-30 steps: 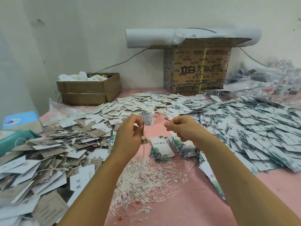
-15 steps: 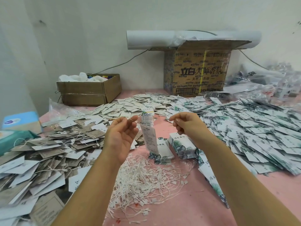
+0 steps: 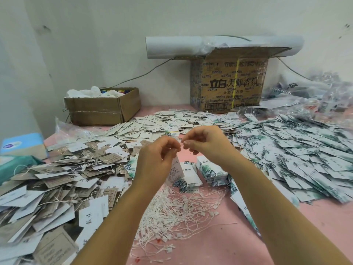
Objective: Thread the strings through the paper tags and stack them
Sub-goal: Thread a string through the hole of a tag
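Both hands have drawn together since the earlier frame, when they stood apart with a tag swinging between them: the left hand (image 3: 158, 159) and the right hand (image 3: 207, 145) now meet almost fingertip to fingertip above the pink bench (image 3: 248, 240). Each grip is closed, thumb against forefinger with the other fingers curled, pinched on the thin white string (image 3: 180, 145), which shows only faintly where the fingertips meet. A white paper tag with dark print (image 3: 176, 172) hangs tilted just below the left grip, its upper part hidden behind that hand. Beneath it on the bench lies a white tag with green leaf print (image 3: 190, 175), and just right of that, under the right grip, sits a squared stack of leaf-printed tags (image 3: 213, 172). Nearer the person than the grip spreads a loose tangle of white strings with small tabs (image 3: 181, 213). Left of the grip lies a heap of brown and white card tags (image 3: 57, 180), some with strings showing; right of it, a wide spread of leaf-printed white tags (image 3: 305, 150). Beyond the grip, against the wall, stand an open brown cardboard box (image 3: 103, 109) to the left and a tall printed carton (image 3: 229, 85) to the right, with a white paper roll (image 3: 181, 46) lying on top of it. A blue tissue box (image 3: 21, 144) sits far to the left.
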